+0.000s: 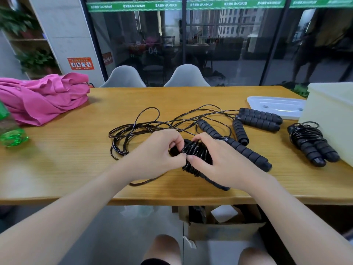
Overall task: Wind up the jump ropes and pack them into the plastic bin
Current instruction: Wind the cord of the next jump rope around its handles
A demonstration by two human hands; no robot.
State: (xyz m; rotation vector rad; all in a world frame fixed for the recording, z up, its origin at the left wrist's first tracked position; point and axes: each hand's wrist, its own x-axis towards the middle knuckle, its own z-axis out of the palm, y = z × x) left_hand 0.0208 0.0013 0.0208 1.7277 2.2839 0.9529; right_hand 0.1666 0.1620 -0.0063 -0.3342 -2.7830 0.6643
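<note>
While both hands work at the counter's near edge, the left hand and right hand each keep a curled grip on one half-wound jump rope — cord coiled round its handles. Loose cord trails left. A finished wound rope lies just beside the plastic bin at right; bin lid behind — more loose handles nearby.

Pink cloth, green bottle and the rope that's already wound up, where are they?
Pink cloth (41, 97): head view, middle of the heap.
Green bottle (11, 131): head view, its side.
Wound rope (310, 142): head view, the coils round its handles.
</note>
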